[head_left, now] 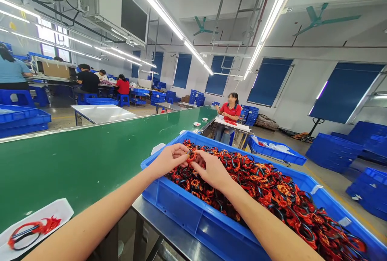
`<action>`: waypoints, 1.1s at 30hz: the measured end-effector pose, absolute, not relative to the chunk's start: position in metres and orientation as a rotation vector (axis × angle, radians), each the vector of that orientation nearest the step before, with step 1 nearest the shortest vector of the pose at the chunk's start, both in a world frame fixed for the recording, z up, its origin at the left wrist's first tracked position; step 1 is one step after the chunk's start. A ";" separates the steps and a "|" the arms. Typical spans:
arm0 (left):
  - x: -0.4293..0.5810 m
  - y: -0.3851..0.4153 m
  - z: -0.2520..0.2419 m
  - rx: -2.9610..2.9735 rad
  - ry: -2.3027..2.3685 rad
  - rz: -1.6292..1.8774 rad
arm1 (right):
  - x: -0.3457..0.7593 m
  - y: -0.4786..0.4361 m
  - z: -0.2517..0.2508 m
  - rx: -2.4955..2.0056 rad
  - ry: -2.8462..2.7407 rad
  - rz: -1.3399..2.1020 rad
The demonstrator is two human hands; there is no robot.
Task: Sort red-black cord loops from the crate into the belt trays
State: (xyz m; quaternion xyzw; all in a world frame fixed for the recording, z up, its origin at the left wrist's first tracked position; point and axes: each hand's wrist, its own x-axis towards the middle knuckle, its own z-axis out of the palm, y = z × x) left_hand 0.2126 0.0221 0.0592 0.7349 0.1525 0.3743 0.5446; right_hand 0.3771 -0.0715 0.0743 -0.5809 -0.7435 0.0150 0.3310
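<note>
Above the near-left end of a blue plastic bin, my left hand and my right hand meet fingertip to fingertip. Pinched between them is a small red-and-black looped band, partly covered by my fingers. Heaped in the bin are many similar bands in red, orange and black. At lower left, a white paper tray holds one red-and-black band with a frilly red end.
A green conveyor belt runs along my left. The bin rests on a metal table. A person in a red shirt sits farther along the belt near small white trays. Blue crates stand at right.
</note>
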 end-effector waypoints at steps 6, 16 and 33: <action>0.210 0.031 0.056 1.464 0.413 0.771 | 0.378 -0.068 0.072 -1.466 -1.874 0.077; 0.209 0.033 0.057 1.377 0.391 0.595 | 0.374 -0.066 0.070 -1.350 -1.817 0.128; 0.208 0.032 0.058 1.424 0.393 0.508 | 0.370 -0.072 0.078 -1.286 -1.668 0.537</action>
